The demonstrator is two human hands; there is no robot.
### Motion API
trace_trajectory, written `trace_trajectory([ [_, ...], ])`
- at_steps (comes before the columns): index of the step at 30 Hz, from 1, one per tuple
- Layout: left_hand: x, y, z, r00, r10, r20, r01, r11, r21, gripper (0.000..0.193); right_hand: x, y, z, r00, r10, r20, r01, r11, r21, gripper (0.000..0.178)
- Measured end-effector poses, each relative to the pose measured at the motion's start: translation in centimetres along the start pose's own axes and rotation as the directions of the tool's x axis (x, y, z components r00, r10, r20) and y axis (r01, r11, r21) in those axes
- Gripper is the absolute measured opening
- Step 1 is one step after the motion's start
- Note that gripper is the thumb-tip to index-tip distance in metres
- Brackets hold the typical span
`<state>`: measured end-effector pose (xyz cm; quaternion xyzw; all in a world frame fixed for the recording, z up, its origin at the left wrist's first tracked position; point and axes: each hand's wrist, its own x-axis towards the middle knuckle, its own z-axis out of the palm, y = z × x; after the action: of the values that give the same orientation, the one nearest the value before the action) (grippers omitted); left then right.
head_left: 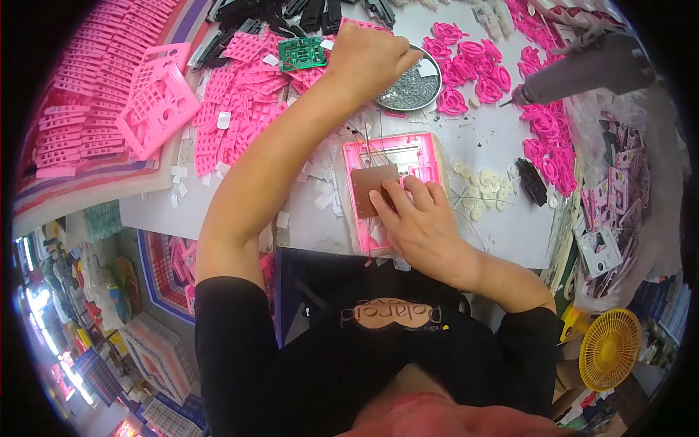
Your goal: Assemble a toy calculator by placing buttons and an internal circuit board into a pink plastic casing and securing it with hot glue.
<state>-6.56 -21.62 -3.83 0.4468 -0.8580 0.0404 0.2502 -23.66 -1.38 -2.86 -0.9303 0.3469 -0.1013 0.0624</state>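
Note:
In front of me a pink plastic housing point(437, 162) lies on a pale pad, with thin wires at its top end. A brown circuit board point(368, 180) rests over its left part. My right hand point(426, 222) holds the board down, thumb and forefinger on it, the other fingers bent over the housing. Farther up, my left hand point(368, 60) is at the left rim of a round metal dish point(439, 86) of small screws point(404, 96). Its fingers are curled together; whatever they pinch is hidden. A green circuit board point(302, 54) lies left of that hand.
Pink button parts point(244, 116) are heaped at left, beside pink frames point(160, 102). Pink ring-shaped parts point(477, 69) and white discs point(480, 193) lie at right. A power screwdriver point(582, 71) hangs at upper right. A black part point(531, 182) sits near the right edge.

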Motion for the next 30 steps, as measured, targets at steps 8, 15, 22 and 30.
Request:
trace_trajectory([
  [8, -15.9, 9.3, -7.4, 0.897, -0.229, 0.378, 0.397, 0.792, -0.464, 0.014, -0.7, 0.4, -0.2, 0.999, -0.036, 0.019, 0.035, 0.999, 0.018, 0.047],
  [15, -19.3, 11.9, -6.3, 0.955, -0.265, 0.132, 0.296, 0.874, -0.385, 0.013, 2.4, 13.2, -8.6, 0.395, 0.439, -0.807, 0.243, 0.797, 0.553, 0.034],
  [22, -19.9, 12.0, -5.2, 0.964, -0.255, 0.068, 0.261, 0.886, -0.384, 0.015, 7.1, 14.3, -11.1, 0.898, 0.397, -0.192, 0.037, 0.367, 0.929, 0.048],
  [30, -19.9, 12.3, -5.3, 0.954, -0.299, 0.031, 0.288, 0.881, -0.375, 0.019, 4.4, 1.6, -2.5, 0.921, 0.274, -0.278, 0.313, -0.093, 0.945, 0.038],
])
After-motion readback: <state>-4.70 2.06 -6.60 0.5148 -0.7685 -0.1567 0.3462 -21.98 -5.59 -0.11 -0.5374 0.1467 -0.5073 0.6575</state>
